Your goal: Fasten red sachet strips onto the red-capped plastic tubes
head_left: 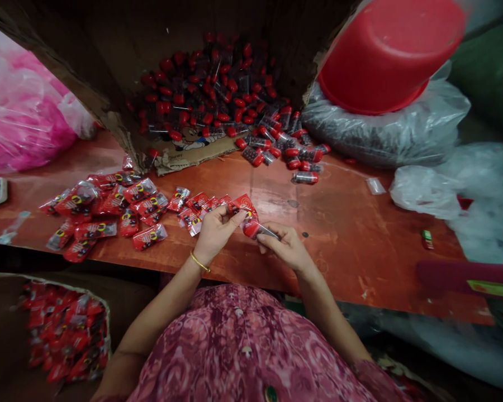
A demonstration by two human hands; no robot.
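Closest in, at 8 o'clock from your hands, is your cardboard box full of glossy red packets. Dead centre, your left hand has a shiny, flat red packet pinched between thumb and fingers, and your right hand grips a smooth clear vial with a rounded red cap. Cap end's right at the packet; can't tell if it's inside. At 9 there's a loose heap of more crinkly packets on the scuffed reddish table. Further out at 12, a ragged-edged carton opens toward you, with a pile of little capped cylinders running out onto the tabletop. Around 2 you've got a wrinkly see-through bag, dark stuff in it, with a smooth, tapered red bucket on top.
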